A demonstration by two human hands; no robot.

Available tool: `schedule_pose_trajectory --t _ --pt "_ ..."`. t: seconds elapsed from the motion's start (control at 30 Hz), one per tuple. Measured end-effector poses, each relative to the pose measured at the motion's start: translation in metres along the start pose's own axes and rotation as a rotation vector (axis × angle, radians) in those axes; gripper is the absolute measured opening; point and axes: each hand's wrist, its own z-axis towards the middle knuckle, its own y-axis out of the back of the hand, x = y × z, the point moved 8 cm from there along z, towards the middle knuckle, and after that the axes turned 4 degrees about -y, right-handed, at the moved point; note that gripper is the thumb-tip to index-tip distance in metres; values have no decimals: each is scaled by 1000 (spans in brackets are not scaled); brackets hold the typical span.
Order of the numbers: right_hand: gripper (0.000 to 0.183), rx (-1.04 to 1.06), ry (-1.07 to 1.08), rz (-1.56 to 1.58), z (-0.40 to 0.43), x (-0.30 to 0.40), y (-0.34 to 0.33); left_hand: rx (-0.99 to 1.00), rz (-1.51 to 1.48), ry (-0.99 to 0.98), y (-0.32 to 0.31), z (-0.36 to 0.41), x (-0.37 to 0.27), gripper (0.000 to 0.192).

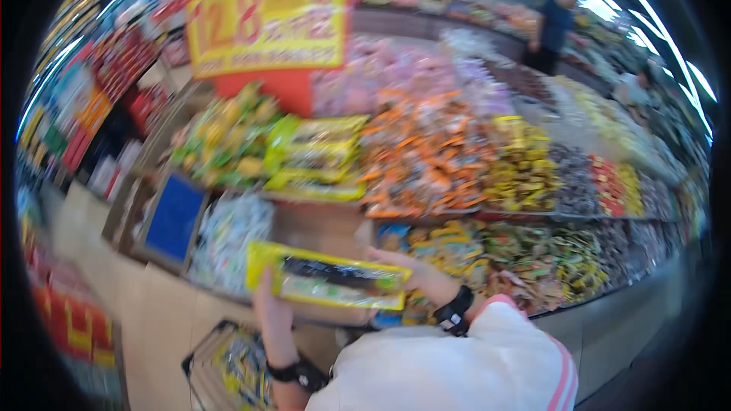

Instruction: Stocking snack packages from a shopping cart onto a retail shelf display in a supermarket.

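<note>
A long yellow plastic snack packet point(342, 277) with a dark printed panel is held level in front of my body. My left hand point(271, 297) grips its left end, thumb on the upper face. At the right end, my right hand point(408, 268) holds the packet, its fingers partly hidden behind it. Beneath and beyond the packet is a tan-walled display bin point(320, 225). Similar yellow packets point(322, 151) lie stacked just behind that bin.
Orange-wrapped sweets point(425, 154) and yellow-wrapped sweets point(519, 165) fill neighbouring bins. Pale blue packets point(234, 228) lie left of the tan bin. A large price sign point(268, 23) rises behind. Below left stands a shopping cart point(228, 365) holding packets. Another person point(553, 31) stands far right.
</note>
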Motion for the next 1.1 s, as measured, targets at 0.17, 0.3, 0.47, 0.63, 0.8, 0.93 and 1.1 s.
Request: schedule_pose_trajectory --t 0.17,0.3,0.47,0.63,0.8,0.93,1.1 --pt "70 -127 350 -171 -42 45 32 88 -230 82 -25 19 4 39" --pt "52 -425 541 -487 -72 72 8 194 16 21 -36 24 -7 35" --pt "40 -914 730 -857 -113 108 -11 441 353 213 -51 27 13 23" --pt "37 -918 740 -931 -105 111 -5 321 424 90 -32 42 23 19" --pt "31 -1024 586 -1185 -81 117 4 261 531 61 -19 68 7 19" --pt "29 -1048 542 -1196 -60 143 15 289 577 102 -28 104 -3 22" --pt "35 -1058 851 -1323 -34 208 4 355 683 -76 -64 186 -26 27"
